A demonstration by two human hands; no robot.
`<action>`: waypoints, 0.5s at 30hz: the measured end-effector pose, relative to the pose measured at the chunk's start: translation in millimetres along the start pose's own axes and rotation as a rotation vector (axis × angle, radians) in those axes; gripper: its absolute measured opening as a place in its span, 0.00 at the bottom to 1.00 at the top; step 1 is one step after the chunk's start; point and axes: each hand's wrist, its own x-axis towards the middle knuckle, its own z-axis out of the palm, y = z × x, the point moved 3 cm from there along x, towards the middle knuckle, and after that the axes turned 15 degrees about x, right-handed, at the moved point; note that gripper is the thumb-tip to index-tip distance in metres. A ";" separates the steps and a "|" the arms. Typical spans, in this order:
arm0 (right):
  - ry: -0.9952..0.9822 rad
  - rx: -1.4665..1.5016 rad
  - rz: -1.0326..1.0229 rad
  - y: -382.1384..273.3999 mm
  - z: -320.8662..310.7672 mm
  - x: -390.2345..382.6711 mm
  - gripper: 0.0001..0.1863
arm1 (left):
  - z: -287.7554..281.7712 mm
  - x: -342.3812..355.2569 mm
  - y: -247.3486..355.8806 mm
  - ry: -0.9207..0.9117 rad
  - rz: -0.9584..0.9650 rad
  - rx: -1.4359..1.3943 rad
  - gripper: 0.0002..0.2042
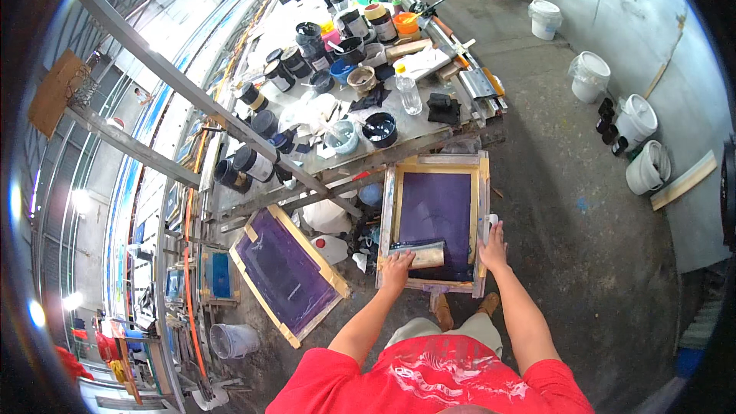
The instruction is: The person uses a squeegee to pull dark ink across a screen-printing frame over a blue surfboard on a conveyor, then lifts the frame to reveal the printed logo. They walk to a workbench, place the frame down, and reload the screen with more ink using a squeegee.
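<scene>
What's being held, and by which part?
Left hand: squeegee, by its left end. Right hand: at the right side of the frame; can't tell if gripping.

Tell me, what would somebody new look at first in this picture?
Probably the shiny purple panel in its pale frame, right in front of the person, where the left hand holds a pale bar and the right hand is at the frame's right side. A second purple panel leans at a slant to the left. Beyond them, a table is crowded with pots and bottles.
</scene>
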 end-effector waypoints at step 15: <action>-0.036 0.063 -0.027 10.3 9.6 16.9 0.44 | -24.7 52.9 -19.2 -0.257 -0.638 -0.176 0.17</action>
